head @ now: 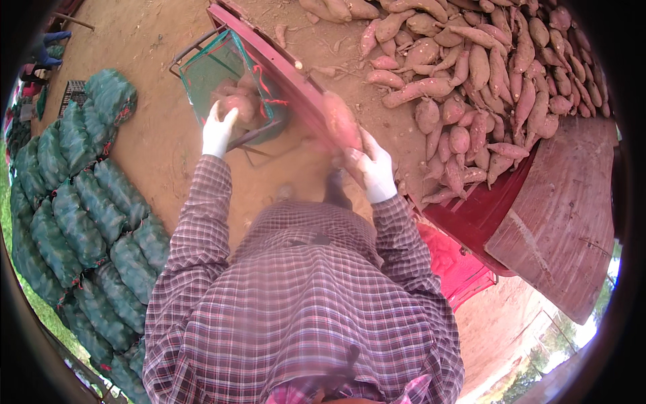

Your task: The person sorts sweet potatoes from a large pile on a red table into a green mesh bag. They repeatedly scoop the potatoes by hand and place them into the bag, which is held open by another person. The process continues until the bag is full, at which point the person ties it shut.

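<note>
My left hand (220,130), in a white glove, is at the mouth of a green mesh bag (204,68) with its fingers and thumb around a sweet potato (241,107). More sweet potatoes lie inside that bag, which hangs open on a metal frame (187,50). Beside the red metal side edge (287,60) of a truck bed or trailer, my right hand (372,166), also gloved, grips the lower end of a large sweet potato (340,120). This one is slightly blurred and points away from me.
A large heap of sweet potatoes (479,76) covers the soil-strewn bed to the right. A wooden board (560,217) adjoins it. Filled green mesh sacks (78,224) are stacked on the left. Farther off are a black crate (74,93) and a person's blue sleeve (53,36).
</note>
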Demonstrator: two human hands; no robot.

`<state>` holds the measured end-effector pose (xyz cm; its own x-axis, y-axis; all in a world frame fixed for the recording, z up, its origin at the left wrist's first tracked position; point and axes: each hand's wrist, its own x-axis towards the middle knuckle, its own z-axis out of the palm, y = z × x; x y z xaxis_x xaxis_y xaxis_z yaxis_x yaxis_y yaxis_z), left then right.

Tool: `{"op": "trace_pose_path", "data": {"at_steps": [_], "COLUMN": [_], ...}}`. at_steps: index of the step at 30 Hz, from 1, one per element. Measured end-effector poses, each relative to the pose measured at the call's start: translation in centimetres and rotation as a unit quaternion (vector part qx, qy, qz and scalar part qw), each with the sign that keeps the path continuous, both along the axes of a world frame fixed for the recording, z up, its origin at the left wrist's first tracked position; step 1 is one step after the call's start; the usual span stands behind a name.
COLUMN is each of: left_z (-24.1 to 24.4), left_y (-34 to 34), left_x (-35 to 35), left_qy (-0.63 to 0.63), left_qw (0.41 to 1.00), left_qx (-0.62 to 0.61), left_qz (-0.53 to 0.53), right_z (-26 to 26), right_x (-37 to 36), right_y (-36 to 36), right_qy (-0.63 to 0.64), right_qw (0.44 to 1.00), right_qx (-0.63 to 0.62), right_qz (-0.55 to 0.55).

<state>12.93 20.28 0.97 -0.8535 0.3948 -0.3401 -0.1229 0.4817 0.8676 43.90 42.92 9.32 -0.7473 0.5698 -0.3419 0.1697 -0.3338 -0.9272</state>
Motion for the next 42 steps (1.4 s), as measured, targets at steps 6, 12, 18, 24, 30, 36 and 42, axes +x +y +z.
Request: {"op": "trace_pose_path", "data": {"at_steps": [6, 12, 18, 24, 30, 36, 42], "left_z": [1.0, -0.6, 0.6, 1.3, 1.1, 1.0, 5.2], "left_y": [-0.5, -1.0, -4.5, -2.1, -2.6, -4.1, -10.6], "left_x": [3.4, 1.8, 1.8, 1.3, 1.5, 2.3, 1.3], "left_qy": [0.166, -0.155, -0.171, -0.114, 0.019, 0.290, 0.143], "left_qw": [0.917, 0.978, 0.955, 0.970, 0.993, 0.952, 0.985], "left_qx": [-0.267, 0.118, 0.240, 0.211, 0.115, -0.094, -0.088], "left_qz": [-0.247, -0.073, -0.041, 0.048, 0.009, 0.032, -0.037], "right_z": [0.7, -4.2, -7.1, -19.6, -48.2, -65.2, -70.6], "right_x": [-14.2, -15.6, -16.4, -8.0, -0.7, -5.9, -6.1], "right_y": [-6.9, -9.1, -16.1, -15.1, -12.6, -4.2, -3.0], "right_qy": [0.130, 0.111, 0.037, 0.084, -0.450, -0.486, -0.544], "right_qw": [0.940, 0.897, 0.934, 0.944, 0.729, 0.699, 0.723], "right_qx": [-0.304, -0.421, 0.323, 0.291, 0.362, 0.376, 0.309], "right_qz": [0.084, 0.078, 0.149, 0.129, 0.366, 0.366, 0.291]}}
